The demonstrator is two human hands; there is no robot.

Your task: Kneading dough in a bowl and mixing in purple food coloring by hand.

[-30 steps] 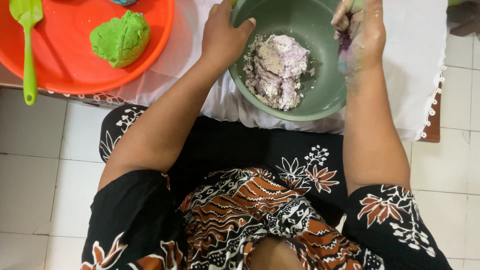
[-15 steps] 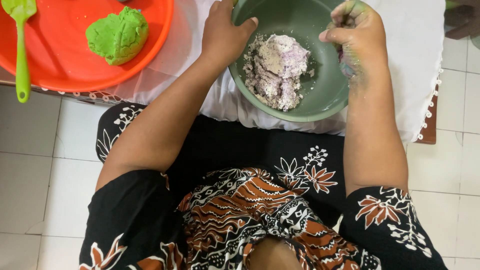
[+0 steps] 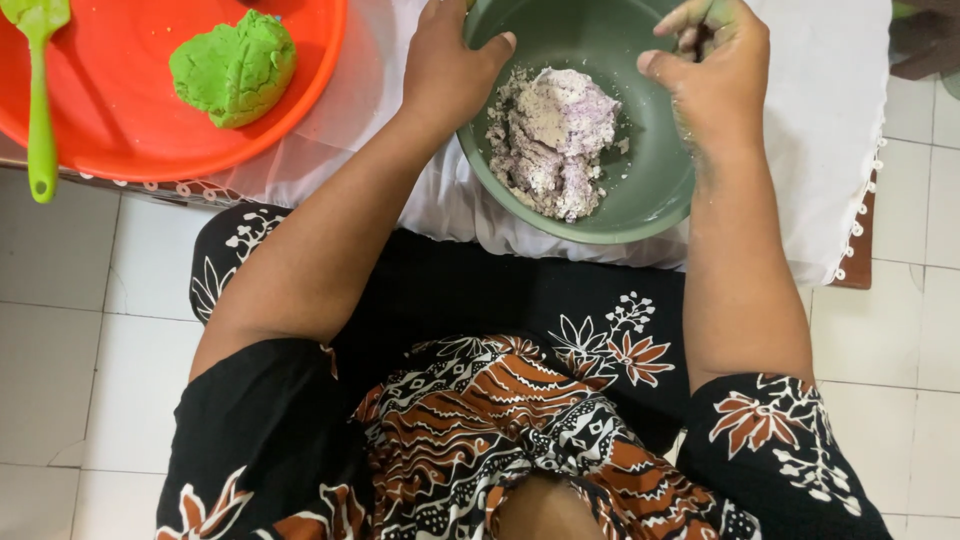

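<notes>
Green dough ball (image 3: 235, 67) sits on orange tray (image 3: 130, 120).

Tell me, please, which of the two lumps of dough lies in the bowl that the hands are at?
The pale purple-white crumbly dough, in the green bowl that the left hand steadies; the smooth green dough sits apart in the orange basin.

Matt green bowl (image 3: 640, 190) (plastic, seemingly), crumbly floury dough (image 3: 555, 140), glossy orange tray (image 3: 130, 120).

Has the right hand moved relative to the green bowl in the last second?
Yes. The right hand has come inward from the green bowl's far-right rim, now over its inside.
</notes>
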